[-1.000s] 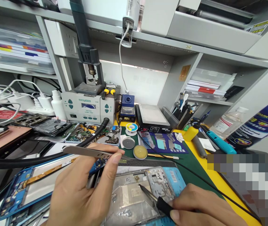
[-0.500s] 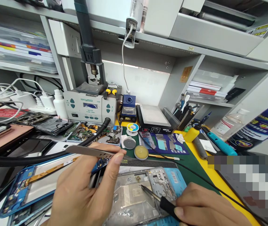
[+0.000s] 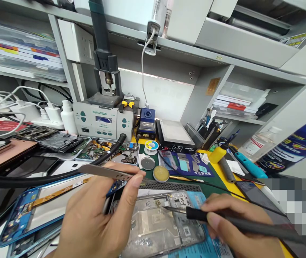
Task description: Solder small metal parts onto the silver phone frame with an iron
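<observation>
My left hand (image 3: pixel 99 211) is closed around metal tweezers (image 3: pixel 107 172), held nearly level with their points near my thumb and fingertips. My right hand (image 3: pixel 238 222) grips the black handle of a soldering iron (image 3: pixel 195 214). Its dark, pointed tip is just over a grey metal phone frame (image 3: pixel 166 236), close to a small brassy spot near the frame's upper edge; contact cannot be made out. The frame lies flat on a blue printed mat (image 3: pixel 195 251), its left side partly hidden behind my left hand.
Flux tin (image 3: pixel 161 174), solder spool (image 3: pixel 151 147) and round grey lid (image 3: pixel 147 163) sit behind the frame. A hot plate (image 3: pixel 178 138) and hot-air station (image 3: pixel 103 120) stand further back. Blue phone housings (image 3: pixel 15 218) crowd the left; a black hose (image 3: pixel 34 182) crosses there.
My right hand has moved up and slightly right, laying the soldering iron flatter, with its tip a little higher over the phone frame. My left hand with the tweezers stays nearly still.
</observation>
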`<state>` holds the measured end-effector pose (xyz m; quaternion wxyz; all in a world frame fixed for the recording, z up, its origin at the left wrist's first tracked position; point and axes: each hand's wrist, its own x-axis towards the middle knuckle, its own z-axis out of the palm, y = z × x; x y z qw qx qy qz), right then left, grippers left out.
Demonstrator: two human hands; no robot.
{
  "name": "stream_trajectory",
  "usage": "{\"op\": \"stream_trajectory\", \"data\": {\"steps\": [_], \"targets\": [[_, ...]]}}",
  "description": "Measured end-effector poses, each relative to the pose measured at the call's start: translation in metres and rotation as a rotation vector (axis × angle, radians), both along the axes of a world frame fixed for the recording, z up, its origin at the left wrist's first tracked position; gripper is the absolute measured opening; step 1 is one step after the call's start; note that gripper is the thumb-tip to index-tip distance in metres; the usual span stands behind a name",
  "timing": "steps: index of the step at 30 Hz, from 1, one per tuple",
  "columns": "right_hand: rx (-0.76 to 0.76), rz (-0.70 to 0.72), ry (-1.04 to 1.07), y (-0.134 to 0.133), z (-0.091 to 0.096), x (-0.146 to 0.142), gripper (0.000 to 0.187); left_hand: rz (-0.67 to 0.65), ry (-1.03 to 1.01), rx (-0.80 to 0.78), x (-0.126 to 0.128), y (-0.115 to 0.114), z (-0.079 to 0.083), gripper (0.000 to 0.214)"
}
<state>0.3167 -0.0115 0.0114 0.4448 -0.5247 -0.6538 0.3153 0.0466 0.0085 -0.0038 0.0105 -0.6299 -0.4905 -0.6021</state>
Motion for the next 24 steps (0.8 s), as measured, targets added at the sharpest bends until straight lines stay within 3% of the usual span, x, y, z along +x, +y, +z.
{"op": "stream_trajectory", "data": {"steps": [1,3,5,11,19,24], "targets": [[-0.125,-0.042,0.089,0.002,0.002,-0.003,0.008,-0.008,0.004,-0.009,-0.001,0.000,-0.001,0.009],[-0.313,-0.085,0.276,0.008,0.009,-0.011,0.020,-0.028,0.018,-0.037,-0.003,-0.001,-0.002,0.010],[-0.396,-0.112,0.404,0.013,0.015,-0.020,0.027,-0.050,0.045,-0.072,-0.007,-0.002,-0.003,0.011],[-0.446,-0.089,0.475,0.020,0.021,-0.029,0.032,-0.100,0.096,-0.122,-0.010,0.001,-0.008,0.012],[-0.522,-0.052,0.454,0.026,0.026,-0.027,0.029,-0.012,0.052,-0.113,0.004,0.006,-0.006,0.034],[-0.566,-0.046,0.426,0.030,0.031,-0.027,0.020,-0.034,0.064,-0.127,-0.002,0.005,-0.009,0.026]]}}
